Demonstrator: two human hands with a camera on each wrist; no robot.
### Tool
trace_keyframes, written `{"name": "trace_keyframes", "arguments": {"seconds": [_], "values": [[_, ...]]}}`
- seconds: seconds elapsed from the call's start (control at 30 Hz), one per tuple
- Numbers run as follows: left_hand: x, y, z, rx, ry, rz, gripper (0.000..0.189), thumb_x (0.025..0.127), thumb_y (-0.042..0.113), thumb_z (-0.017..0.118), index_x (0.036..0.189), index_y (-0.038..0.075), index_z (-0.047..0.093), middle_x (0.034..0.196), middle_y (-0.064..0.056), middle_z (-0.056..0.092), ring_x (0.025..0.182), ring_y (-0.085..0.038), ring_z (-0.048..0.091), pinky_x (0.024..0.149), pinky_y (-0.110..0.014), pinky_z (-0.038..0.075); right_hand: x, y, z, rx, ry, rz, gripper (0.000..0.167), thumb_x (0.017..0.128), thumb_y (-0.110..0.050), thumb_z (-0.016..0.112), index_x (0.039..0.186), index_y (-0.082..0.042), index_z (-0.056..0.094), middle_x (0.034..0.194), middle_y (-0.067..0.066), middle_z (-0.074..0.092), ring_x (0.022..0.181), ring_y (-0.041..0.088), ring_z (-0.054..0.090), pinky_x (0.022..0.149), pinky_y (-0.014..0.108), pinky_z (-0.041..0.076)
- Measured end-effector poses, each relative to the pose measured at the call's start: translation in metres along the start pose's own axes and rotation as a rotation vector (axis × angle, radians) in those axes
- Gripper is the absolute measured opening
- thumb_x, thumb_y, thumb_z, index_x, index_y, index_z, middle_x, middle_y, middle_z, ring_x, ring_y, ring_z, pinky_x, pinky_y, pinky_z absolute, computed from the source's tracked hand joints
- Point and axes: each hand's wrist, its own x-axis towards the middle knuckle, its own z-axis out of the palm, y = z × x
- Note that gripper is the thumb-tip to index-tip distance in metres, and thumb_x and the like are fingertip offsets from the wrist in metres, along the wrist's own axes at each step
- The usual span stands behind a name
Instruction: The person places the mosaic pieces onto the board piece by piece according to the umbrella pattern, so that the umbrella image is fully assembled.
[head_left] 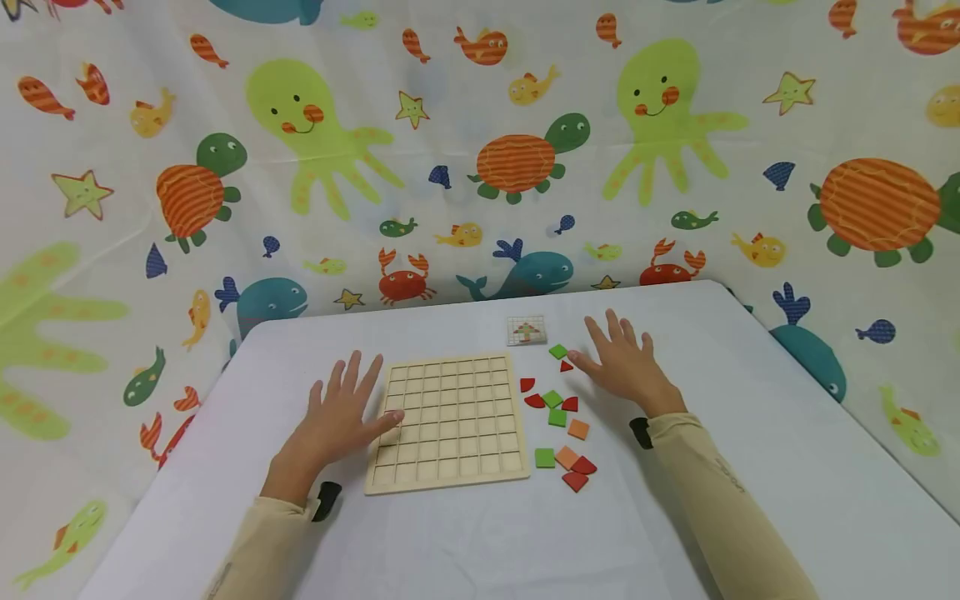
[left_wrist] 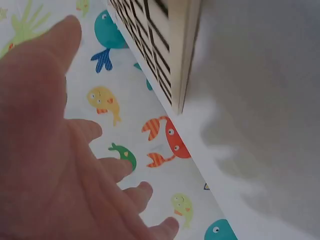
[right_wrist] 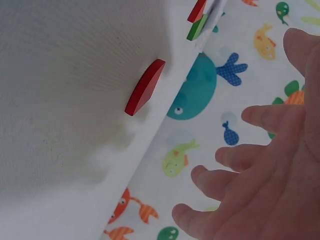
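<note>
My left hand (head_left: 333,425) is spread with straight fingers at the left side of a wooden grid board (head_left: 450,421), its thumb overlapping the board's left edge in the head view. In the left wrist view the board's edge (left_wrist: 181,60) stands beside the spread fingers, which hold nothing. My right hand (head_left: 622,362) is also spread and holds nothing, just right of the loose pieces. Closest to its thumb are a green square (head_left: 558,352) and a small red triangle (head_left: 566,367). A red quarter-round piece (right_wrist: 145,87) shows on the table in the right wrist view.
Several more flat pieces lie right of the board, among them an orange square (head_left: 578,429), a green square (head_left: 544,458) and a red quarter-round (head_left: 575,482). A small pattern card (head_left: 527,330) lies behind them. The white table (head_left: 480,542) ends at a sea-animal curtain (head_left: 450,83).
</note>
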Motion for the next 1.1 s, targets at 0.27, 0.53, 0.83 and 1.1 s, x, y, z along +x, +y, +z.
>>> {"name": "trace_keyframes", "arguments": {"seconds": [0.27,0.53,0.83,1.1], "values": [[-0.021,0.010,0.011,-0.043,-0.122,0.052,0.119,0.090,0.071,0.072,0.169,-0.001,0.020,0.171,-0.036,0.013,0.156,-0.057,0.015,0.116,-0.080,0.015,0.005,-0.005,0.005,0.016,-0.019,-0.016,0.081,0.111,-0.049,0.053,0.169,-0.001,0.024,0.173,0.035,0.007,0.157,0.058,0.009,0.121,0.076,0.006],[-0.034,0.012,0.013,-0.126,-0.235,0.039,0.136,0.079,0.073,0.082,0.165,-0.012,0.019,0.170,-0.039,0.012,0.158,-0.056,0.012,0.121,-0.074,0.013,0.012,-0.005,0.008,0.021,-0.014,-0.046,0.078,0.111,-0.045,0.055,0.168,0.000,0.027,0.172,0.035,0.014,0.156,0.057,0.016,0.122,0.073,0.011],[-0.031,0.017,0.015,-0.131,-0.239,0.032,0.140,0.076,0.072,0.085,0.163,-0.015,0.018,0.171,-0.039,0.010,0.158,-0.055,0.010,0.123,-0.072,0.011,0.015,-0.006,0.007,0.234,0.055,-0.165,0.043,0.107,-0.014,0.068,0.145,0.006,0.062,0.141,0.025,0.065,0.129,0.043,0.061,0.109,0.058,0.049],[-0.030,0.020,0.023,-0.135,-0.251,0.026,0.139,0.078,0.072,0.085,0.165,-0.012,0.017,0.172,-0.036,0.009,0.159,-0.055,0.007,0.121,-0.074,0.008,0.022,-0.009,0.016,0.252,-0.062,-0.147,0.029,0.103,-0.008,0.068,0.129,0.001,0.074,0.101,0.011,0.069,0.094,0.028,0.060,0.083,0.039,0.056]]}}
